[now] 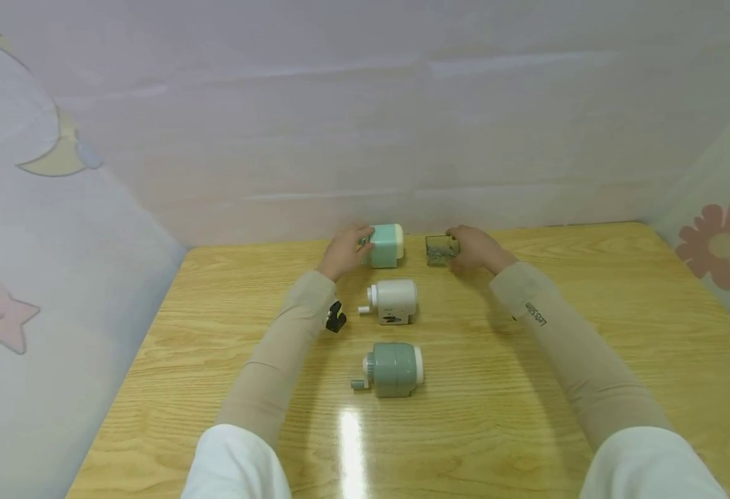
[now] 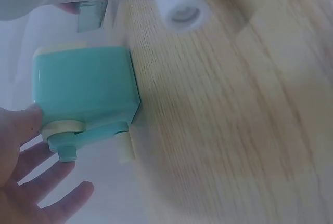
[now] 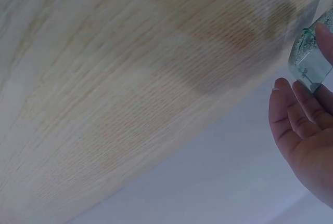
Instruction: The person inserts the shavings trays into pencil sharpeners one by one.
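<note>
Hands were stretched to the far edge of the wooden table [image 1: 589,291]. Her left hand [image 1: 342,253] lay against the crank end of a mint-green sharpener [image 1: 386,244], fingers spread and fairly straight, touching rather than gripping it. Just beside it to the right, the right hand [image 1: 478,249] pinched a small clear drawer [image 1: 441,250] between thumb and fingertips. Nearer stood a white sharpener [image 1: 392,301], then a grey-green sharpener [image 1: 392,369].

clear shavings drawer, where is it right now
In the head view the clear shavings drawer sits at the table's far edge, right of the mint sharpener, with the right hand touching it.
</note>
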The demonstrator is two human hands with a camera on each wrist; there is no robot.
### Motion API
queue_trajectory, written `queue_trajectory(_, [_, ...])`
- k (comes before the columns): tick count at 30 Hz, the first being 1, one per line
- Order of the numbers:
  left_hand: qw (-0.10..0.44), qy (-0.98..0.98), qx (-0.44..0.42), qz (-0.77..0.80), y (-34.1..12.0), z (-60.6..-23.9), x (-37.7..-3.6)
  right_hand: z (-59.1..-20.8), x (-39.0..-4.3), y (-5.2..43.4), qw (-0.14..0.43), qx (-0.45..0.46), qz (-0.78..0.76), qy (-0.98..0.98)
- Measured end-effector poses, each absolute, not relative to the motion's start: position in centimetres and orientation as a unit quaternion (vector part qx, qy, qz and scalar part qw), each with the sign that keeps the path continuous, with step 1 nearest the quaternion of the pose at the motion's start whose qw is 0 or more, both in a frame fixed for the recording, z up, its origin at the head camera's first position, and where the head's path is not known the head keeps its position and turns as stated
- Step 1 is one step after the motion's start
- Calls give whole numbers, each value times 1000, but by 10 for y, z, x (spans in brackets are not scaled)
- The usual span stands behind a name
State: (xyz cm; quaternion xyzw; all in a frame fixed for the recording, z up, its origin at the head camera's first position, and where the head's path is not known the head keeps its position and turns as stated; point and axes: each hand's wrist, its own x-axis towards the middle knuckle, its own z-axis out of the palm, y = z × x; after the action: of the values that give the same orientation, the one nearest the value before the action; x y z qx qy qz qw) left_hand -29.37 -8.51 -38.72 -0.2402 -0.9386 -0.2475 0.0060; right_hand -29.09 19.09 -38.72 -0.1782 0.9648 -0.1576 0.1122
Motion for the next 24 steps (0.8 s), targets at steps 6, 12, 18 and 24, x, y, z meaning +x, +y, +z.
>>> queue_trajectory(6, [15,-941,-238,-241,-84,-384,-291,-384,-290,189,115,-181,-156,964])
queue_trajectory(12, [15,-942,-236,-239,-85,-381,-291,-382,-290,186,116,-184,-151,964])
queue_trajectory(18, [10,-943,-227,-245,-84,-380,-289,-381,-289,182,121,-185,-156,963])
queue_trajectory(24, [16,-945,-224,-237,-83,-380,-288,-383,-290,175,115,-192,-154,963])
